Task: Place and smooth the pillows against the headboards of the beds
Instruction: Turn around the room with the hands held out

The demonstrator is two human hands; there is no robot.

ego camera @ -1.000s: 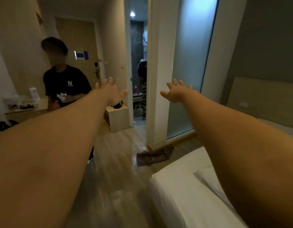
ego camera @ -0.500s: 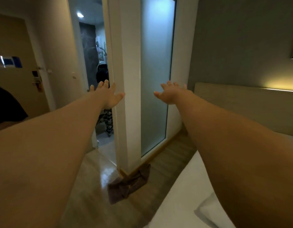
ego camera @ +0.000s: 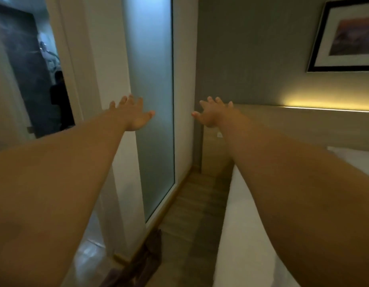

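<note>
Both my arms stretch straight out in front of me at chest height. My left hand point(ego camera: 133, 114) is open with fingers spread and holds nothing, in front of the frosted glass panel. My right hand point(ego camera: 213, 113) is open and empty too, level with the left end of the wooden headboard point(ego camera: 303, 125). A bed with a white sheet point(ego camera: 239, 235) lies at the lower right under my right arm. A white pillow edge point(ego camera: 357, 160) shows at the far right against the headboard.
A frosted glass panel point(ego camera: 152, 100) and white pillar stand ahead left, with a dark bathroom doorway point(ego camera: 34, 79) beyond. A brown cloth point(ego camera: 138, 264) lies on the wooden floor strip point(ego camera: 191, 214) beside the bed. A framed picture point(ego camera: 349, 38) hangs above a lit headboard strip.
My view has swung to the right, away from the person and the entrance door, toward the headboard and wall picture. Both hands stay outstretched, open and empty.
</note>
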